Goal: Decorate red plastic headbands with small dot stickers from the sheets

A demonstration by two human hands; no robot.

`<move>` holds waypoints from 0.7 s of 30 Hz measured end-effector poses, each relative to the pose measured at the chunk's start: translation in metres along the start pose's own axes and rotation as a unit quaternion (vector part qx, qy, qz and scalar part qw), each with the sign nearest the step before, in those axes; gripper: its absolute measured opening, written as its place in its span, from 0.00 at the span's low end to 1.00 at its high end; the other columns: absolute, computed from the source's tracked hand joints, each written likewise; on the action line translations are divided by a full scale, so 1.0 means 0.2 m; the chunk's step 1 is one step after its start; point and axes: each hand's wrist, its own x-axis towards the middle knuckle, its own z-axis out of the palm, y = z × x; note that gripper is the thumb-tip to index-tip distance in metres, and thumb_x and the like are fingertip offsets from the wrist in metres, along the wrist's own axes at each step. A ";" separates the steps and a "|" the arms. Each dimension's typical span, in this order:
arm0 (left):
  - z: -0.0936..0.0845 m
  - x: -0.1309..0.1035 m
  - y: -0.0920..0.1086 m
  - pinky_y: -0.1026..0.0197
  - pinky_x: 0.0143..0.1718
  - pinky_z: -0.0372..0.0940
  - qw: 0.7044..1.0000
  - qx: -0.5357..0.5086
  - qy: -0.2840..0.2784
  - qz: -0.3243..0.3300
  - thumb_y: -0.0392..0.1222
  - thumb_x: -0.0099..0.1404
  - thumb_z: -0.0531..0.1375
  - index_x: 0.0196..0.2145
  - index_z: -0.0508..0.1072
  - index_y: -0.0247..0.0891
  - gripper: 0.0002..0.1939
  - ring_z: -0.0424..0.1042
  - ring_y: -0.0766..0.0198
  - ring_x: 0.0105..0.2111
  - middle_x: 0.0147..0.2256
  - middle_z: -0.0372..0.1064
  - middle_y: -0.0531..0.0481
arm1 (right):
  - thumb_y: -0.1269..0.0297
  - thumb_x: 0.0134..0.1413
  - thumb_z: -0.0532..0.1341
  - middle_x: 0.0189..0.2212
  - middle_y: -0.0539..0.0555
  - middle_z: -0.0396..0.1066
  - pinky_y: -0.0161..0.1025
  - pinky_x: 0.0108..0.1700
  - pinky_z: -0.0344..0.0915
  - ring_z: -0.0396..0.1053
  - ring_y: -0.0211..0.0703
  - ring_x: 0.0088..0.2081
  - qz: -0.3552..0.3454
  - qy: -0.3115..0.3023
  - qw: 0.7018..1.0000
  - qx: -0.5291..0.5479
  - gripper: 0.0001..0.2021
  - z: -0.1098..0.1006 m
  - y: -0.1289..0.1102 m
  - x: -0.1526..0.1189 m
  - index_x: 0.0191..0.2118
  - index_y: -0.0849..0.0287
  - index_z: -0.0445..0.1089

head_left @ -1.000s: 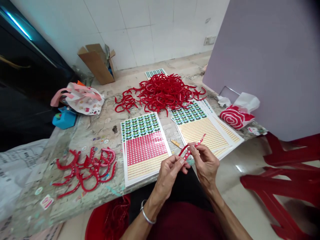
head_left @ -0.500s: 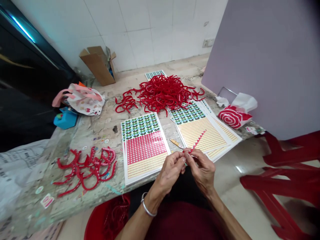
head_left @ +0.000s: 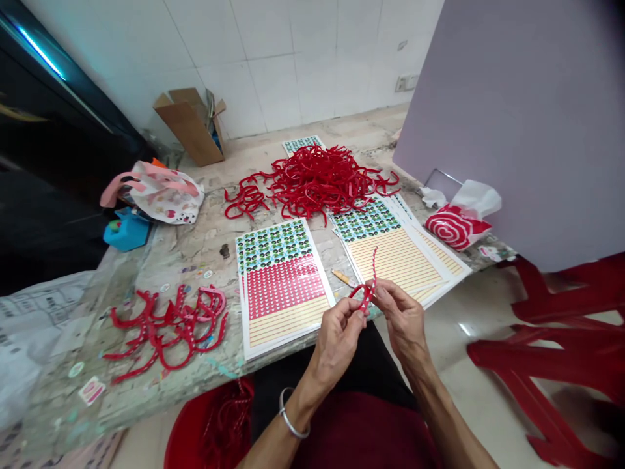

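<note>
Between my two hands is a thin red curved band (head_left: 360, 293), bent into a loop in front of the table edge. My left hand (head_left: 339, 335) pinches its lower end between thumb and fingers. A narrow red strip with white marks (head_left: 375, 264) stands up from the band, its free tip pointing away from me. The thumb and fingers of my right hand (head_left: 403, 319) close on this strip near its base. Under and beyond the hands lie printed sticker sheets (head_left: 283, 286) on the left and a second stack of sheets (head_left: 395, 254) on the right.
A big heap of red bands (head_left: 322, 179) lies at the back of the table. Patterned red bands (head_left: 170, 332) are spread at the left. A yellow-handled tool (head_left: 342, 278) lies between the sheets. A tissue pack (head_left: 456, 227), cardboard box (head_left: 195, 133) and red stools (head_left: 551, 365) stand around.
The band has turned into a visible loop between my hands, and the patterned strip now points more upright. My right hand has shifted slightly right, away from the left.
</note>
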 end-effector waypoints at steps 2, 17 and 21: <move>0.00 0.00 -0.01 0.66 0.27 0.54 1.000 0.010 -0.003 0.017 0.43 0.61 0.55 0.29 0.69 0.35 0.08 0.60 0.68 0.24 0.24 0.62 0.51 | 0.64 0.48 0.64 0.32 0.52 0.71 0.40 0.41 0.65 0.67 0.41 0.36 0.017 0.000 0.999 0.027 0.05 0.01 0.00 0.01 0.33 0.58 0.73; -0.03 0.00 -0.03 0.67 0.25 0.52 0.998 0.040 -0.024 0.030 0.48 0.63 0.53 0.24 0.65 0.35 0.15 0.54 0.70 0.22 0.21 0.56 0.56 | 0.66 0.50 0.63 0.38 0.55 0.73 0.39 0.37 0.69 0.70 0.41 0.36 0.036 -0.044 0.998 0.017 0.04 0.03 -0.06 -0.02 0.32 0.58 0.69; -0.04 0.02 0.01 0.65 0.30 0.55 0.996 0.050 -0.064 0.034 0.46 0.64 0.53 0.30 0.67 0.34 0.12 0.59 0.68 0.26 0.24 0.60 0.54 | 0.69 0.52 0.61 0.39 0.55 0.72 0.36 0.34 0.70 0.70 0.42 0.37 -0.051 -0.053 0.994 -0.083 0.02 0.03 -0.07 -0.06 0.34 0.58 0.69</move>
